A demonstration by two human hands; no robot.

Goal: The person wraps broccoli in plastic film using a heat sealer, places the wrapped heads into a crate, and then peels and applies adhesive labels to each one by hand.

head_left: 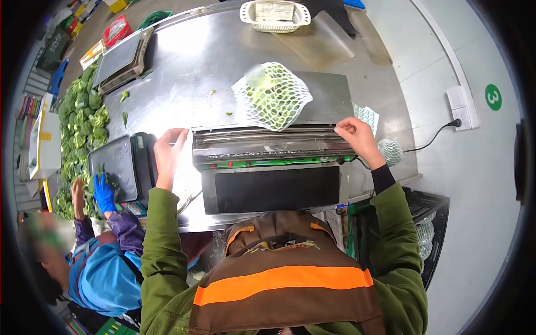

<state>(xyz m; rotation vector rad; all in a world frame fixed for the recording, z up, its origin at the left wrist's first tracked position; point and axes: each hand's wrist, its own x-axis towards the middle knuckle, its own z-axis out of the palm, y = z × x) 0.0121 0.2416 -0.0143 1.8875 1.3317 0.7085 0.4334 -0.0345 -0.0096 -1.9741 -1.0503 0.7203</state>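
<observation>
A long metal sealing machine (272,146) with a green strip along its front lies across the bench before me. My left hand (169,155) is at its left end, thumb and fingers drawn together near the upper corner. At the right end, my right hand (360,138) pinches close to the opposite upper corner. Whatever is between the fingers of either hand is too fine to make out. Just behind the machine rests a white foam-net bundle (273,97) with pale green showing through the mesh. A black panel (276,190) forms the machine's near side.
Broccoli (84,117) is heaped on the left, beside a scale (120,61) and a dark tray (113,167). A co-worker's blue-gloved hand (103,194) is near that tray. A white basket (274,15) stands at the back. Right are a small netted item (390,152), a plugged cord (432,139) and a black crate (438,223).
</observation>
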